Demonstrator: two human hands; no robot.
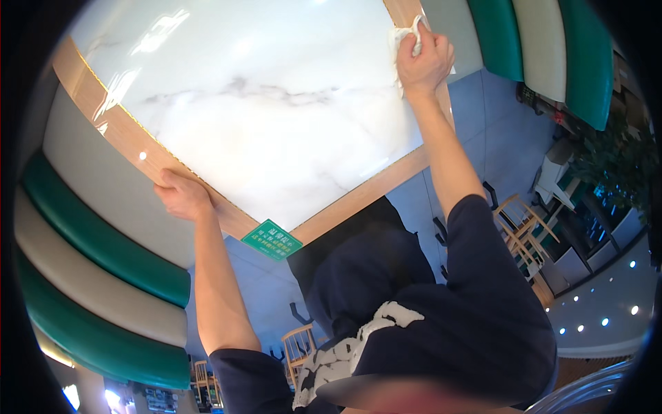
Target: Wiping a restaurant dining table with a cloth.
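A table with a glossy white marbled top and a light wood border lies before me. At its right edge, my right hand grips a crumpled white cloth, pressed on the top and border. My left hand rests on the wood border at the left, the thumb on top; the undersides of its fingers are hidden, and it holds no loose thing. A green sign with writing sits at the table's near corner, below and right of my left hand.
Green and beige padded benches flank the table at the left and upper right. Wooden chairs stand behind at the right and lower middle. A leafy plant is at the far right.
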